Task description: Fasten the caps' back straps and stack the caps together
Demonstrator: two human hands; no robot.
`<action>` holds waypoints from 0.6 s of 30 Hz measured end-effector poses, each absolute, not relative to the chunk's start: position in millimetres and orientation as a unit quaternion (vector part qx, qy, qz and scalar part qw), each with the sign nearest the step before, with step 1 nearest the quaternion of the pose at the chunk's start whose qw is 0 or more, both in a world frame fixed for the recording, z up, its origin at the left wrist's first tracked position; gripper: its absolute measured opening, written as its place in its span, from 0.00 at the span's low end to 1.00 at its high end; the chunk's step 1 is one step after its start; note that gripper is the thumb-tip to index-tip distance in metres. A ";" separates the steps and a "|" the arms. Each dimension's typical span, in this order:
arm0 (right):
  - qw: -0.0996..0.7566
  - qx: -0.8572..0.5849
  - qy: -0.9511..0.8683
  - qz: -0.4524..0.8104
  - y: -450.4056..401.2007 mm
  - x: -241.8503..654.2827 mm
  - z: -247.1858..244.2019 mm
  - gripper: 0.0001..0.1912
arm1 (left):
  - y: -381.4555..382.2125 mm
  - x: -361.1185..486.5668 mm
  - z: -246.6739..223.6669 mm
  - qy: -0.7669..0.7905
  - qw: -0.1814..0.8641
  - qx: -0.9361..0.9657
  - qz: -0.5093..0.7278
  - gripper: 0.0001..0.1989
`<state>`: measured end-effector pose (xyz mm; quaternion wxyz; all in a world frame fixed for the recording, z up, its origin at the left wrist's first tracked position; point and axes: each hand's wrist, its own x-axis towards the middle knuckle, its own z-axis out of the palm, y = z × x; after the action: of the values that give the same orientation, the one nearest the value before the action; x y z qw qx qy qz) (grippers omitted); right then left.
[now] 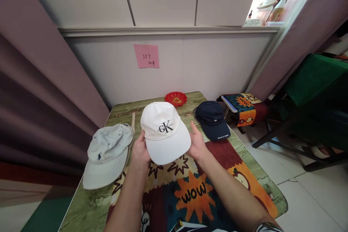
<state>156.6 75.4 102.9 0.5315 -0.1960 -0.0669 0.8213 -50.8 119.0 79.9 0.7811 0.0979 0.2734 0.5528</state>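
Observation:
A white cap [160, 125] with dark "CK" lettering is held up over the table, its brim towards me. My left hand [140, 149] grips its left side, and my right hand [197, 143] holds the right edge near the brim, thumb raised. To the left, a pale cap [106, 146] with a small dark blue logo lies on the table. A navy cap [212, 117] with white lettering on its brim rests to the right, beyond my right hand.
A red scalloped dish [176, 99] sits at the back of the table [95, 203]. Under my forearms lies a colourful "WOW" cloth [193, 192]. A pink note [146, 56] is on the wall behind. At the right stands a small stool [240, 103].

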 end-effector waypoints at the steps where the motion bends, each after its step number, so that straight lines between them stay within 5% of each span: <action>1: 0.552 -0.207 -0.069 0.805 67.2 153.3 100.6 0.29 | 123.0 -53.1 77.8 0.256 0.769 0.113 0.574 0.24; 4: 0.610 -0.255 -0.065 0.747 44.0 141.9 93.2 0.15 | 129.5 -55.3 69.1 0.249 0.736 0.128 0.616 0.26; 12: 0.631 -0.263 -0.078 0.726 15.8 138.9 91.4 0.28 | 112.0 -33.4 62.1 0.309 0.745 0.093 0.584 0.21; 18: 0.666 -0.272 -0.074 0.691 34.5 184.1 103.2 0.30 | 77.9 -23.8 59.9 0.383 0.732 0.266 0.497 0.21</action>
<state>184.1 34.5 103.2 0.6659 -0.2718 -0.0736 0.6909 -23.8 77.9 59.9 0.7320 0.2663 0.3825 0.4970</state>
